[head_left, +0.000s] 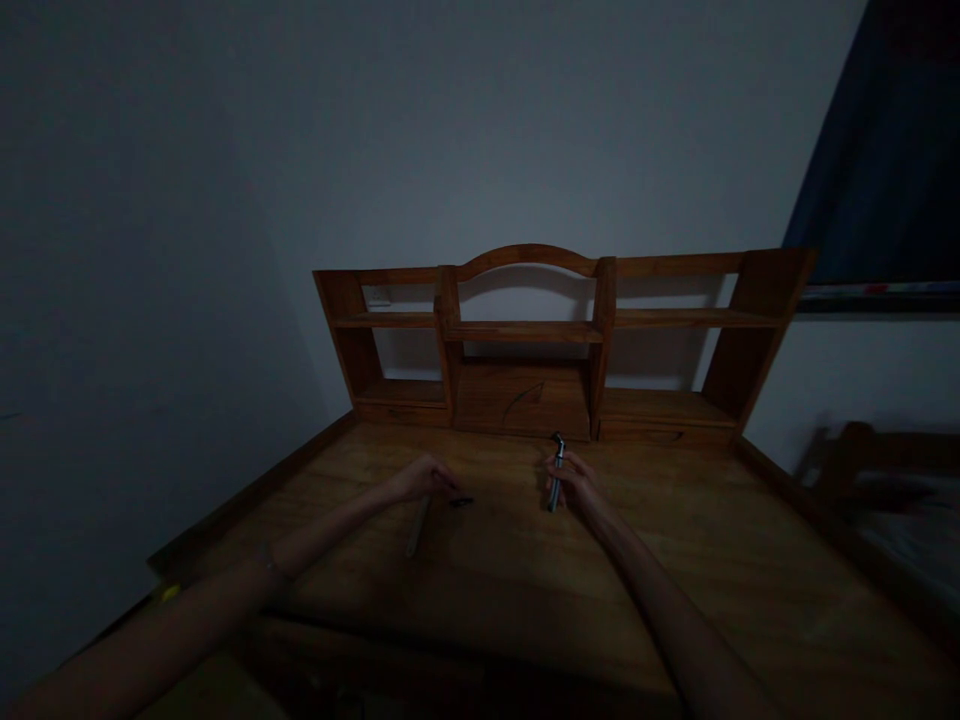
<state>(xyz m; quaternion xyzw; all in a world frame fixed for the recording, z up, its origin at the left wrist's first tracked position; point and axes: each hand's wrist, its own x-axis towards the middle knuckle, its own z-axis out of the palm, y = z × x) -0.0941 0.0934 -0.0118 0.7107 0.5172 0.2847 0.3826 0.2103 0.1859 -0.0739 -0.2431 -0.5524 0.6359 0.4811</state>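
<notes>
- Right hand [579, 482], lower centre-right: fingers clamped round a silvery tool [554, 492], probably stiff, light, slick; best held mid-handle.
- Left hand [421, 478], lower centre-left: beside a small dark piece [461, 502]; cannot tell whether gripping.
- Lower centre-left: pale strip [416, 530].

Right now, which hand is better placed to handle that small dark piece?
Probably your left hand: it's closest to the small dark piece, while your right hand holds a silvery tool.

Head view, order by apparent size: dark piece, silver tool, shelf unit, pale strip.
1. Shelf unit
2. Silver tool in the right hand and pale strip by the left hand: too alike to rank
3. Dark piece
</notes>
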